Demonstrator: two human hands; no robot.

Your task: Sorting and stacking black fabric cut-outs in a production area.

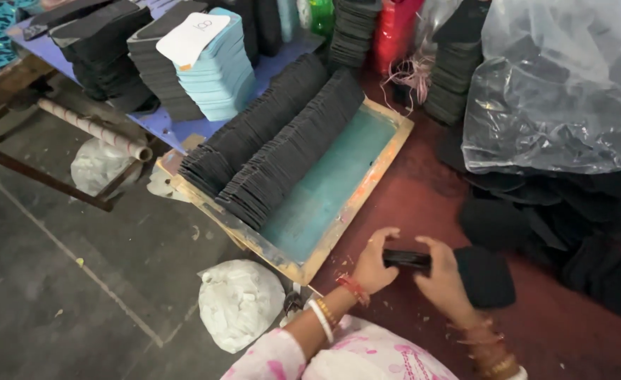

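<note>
I hold a small stack of black pieces [406, 260] between both hands, low over the red floor [423, 204], just right of the tray [367, 184]. My left hand [374, 266] clamps one end, thumb on top and fingers curled under; my right hand [443, 276] closes on the other end the same way. Gripping both ends seems to keep the thin pieces squared up, edges flush. More black pieces [484, 276] lie just beside my right hand, within easy reach. In the tray two long rows [275, 144] of the same pieces stand on edge, leaning against each other so they stay packed; the teal bottom beside them is bare. Behind, on the blue table [177, 130], are black stacks and a light blue stack [220, 74] with a white card on top. A clear bag [557, 91] of black pieces sits to the right.
</note>
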